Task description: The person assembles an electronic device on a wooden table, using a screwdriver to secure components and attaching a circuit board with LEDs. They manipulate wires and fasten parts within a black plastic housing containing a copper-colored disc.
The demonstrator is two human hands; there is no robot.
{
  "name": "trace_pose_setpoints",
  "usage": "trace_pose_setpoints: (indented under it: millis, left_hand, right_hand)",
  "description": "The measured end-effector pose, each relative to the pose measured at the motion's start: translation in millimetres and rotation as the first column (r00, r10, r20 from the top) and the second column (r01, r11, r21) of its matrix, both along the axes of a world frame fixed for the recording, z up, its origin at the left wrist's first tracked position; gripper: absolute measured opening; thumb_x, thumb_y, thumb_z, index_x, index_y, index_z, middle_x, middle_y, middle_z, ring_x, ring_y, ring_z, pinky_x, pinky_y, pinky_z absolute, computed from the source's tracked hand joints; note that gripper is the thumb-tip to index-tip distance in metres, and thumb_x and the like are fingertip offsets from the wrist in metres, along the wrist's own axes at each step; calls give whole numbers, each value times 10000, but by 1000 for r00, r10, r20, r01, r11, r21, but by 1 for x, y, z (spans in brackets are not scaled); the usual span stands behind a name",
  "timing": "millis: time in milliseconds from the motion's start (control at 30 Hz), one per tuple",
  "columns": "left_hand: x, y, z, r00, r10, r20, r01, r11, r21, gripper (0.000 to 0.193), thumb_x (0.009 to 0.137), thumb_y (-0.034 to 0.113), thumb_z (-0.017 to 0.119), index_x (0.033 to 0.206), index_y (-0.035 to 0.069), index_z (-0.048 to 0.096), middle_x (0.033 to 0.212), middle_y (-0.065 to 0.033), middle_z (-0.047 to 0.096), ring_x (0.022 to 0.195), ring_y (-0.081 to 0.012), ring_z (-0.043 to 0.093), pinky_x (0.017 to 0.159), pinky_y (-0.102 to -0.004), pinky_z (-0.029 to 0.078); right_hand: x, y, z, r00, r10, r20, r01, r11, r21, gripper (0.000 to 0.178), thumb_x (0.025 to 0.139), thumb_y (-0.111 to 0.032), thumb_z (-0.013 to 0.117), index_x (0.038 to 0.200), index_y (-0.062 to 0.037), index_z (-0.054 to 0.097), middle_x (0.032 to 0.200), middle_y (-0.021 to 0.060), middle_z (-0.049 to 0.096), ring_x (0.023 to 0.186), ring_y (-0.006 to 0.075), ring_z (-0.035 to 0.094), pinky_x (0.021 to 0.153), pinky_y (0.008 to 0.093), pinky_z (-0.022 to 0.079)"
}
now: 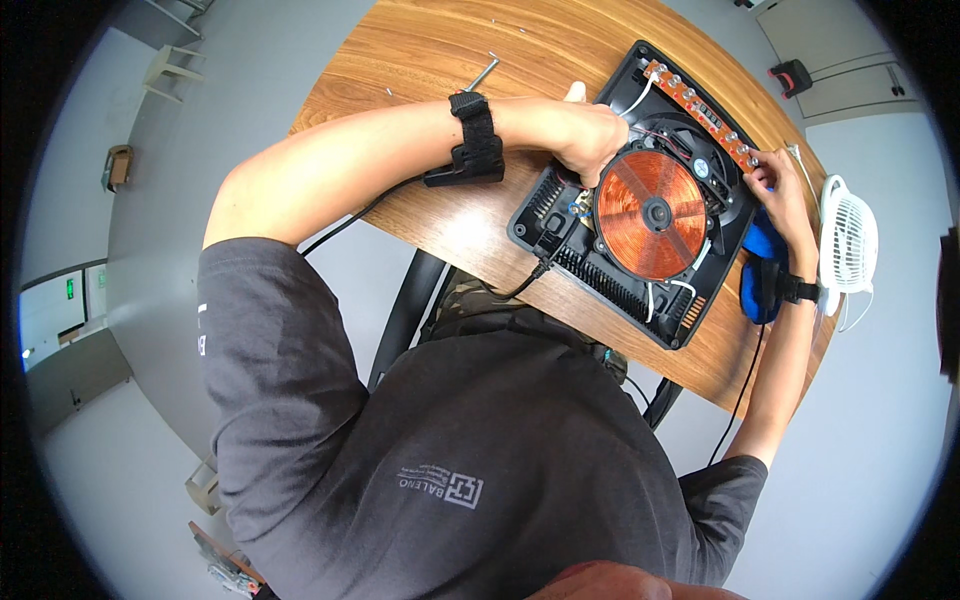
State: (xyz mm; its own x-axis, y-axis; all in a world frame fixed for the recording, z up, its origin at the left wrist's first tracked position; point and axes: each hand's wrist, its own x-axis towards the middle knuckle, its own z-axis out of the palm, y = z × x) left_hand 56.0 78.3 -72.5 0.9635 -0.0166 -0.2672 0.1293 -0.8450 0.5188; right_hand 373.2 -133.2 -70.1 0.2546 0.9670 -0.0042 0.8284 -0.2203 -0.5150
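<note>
An induction cooker base, a black plastic housing (673, 335) without its top, lies on the wooden table in front of me. A round copper coil (635, 215) sits in it, with a black fan (700, 165) beside it. My left hand (592, 140) reaches over the coil's far left edge with its fingers curled down into the housing; whatever they grip is hidden. At the housing's right edge, my right hand (782, 190) pinches the near end of a long, narrow orange circuit board (705, 115). White wires run from the board's far end into the housing.
A small white fan (848, 235) stands at the table's right edge, near a blue and black item (762, 262) by my right wrist. A screwdriver-like metal tool (482, 73) lies beyond my left forearm. Black cables hang from both wrist straps (476, 138).
</note>
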Motion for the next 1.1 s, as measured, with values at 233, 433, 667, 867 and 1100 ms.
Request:
trace_pose_setpoints:
  millis: [233, 433, 667, 867, 1100]
  left_hand:
    - [8, 0, 5, 998, -6, -66, 4, 1000, -24, 216, 679, 160, 853, 719, 17, 696, 738, -127, 721, 762, -278, 722, 653, -409, 541]
    - [5, 2, 3, 998, -30, -60, 28, 999, -34, 213, 674, 177, 863, 712, 42, 703, 737, -97, 727, 772, -255, 721, 678, -440, 497]
    - [-6, -1, -1, 1000, 8, 22, -8, 1000, 12, 140, 681, 164, 841, 713, 104, 719, 731, -48, 733, 737, -252, 704, 734, -452, 379]
    - [-13, 1, -11, 997, 66, 36, -62, 995, -83, 116, 687, 149, 836, 730, 103, 738, 753, -59, 747, 771, -233, 716, 820, -416, 373]
    - [-15, 1, -13, 992, 70, 105, -65, 997, -47, 127, 674, 160, 840, 709, 100, 734, 742, -51, 746, 748, -232, 724, 729, -428, 403]
  right_hand:
    - [1, 0, -1, 1000, -2, -4, 2, 1000, 13, 381, 877, 15, 727, 1250, 47, 652, 946, 54, 517, 838, 131, 580, 792, 265, 492]
    - [1, -1, -2, 1000, 6, 7, -7, 1000, 17, 370, 876, 9, 730, 1239, 35, 659, 937, 57, 517, 834, 139, 583, 788, 267, 492]
    - [1, 1, -2, 1000, 2, 8, -2, 1000, 6, 375, 873, 12, 731, 1240, 37, 657, 930, 60, 509, 834, 143, 581, 791, 275, 492]
    - [1, 0, -2, 1000, 4, 7, -4, 1000, -1, 377, 873, 12, 727, 1241, 43, 654, 934, 65, 505, 842, 148, 580, 799, 280, 491]
    - [1, 2, 0, 1000, 11, 20, -11, 1000, -13, 385, 872, 19, 726, 1248, 49, 649, 940, 60, 500, 842, 142, 578, 798, 272, 488]
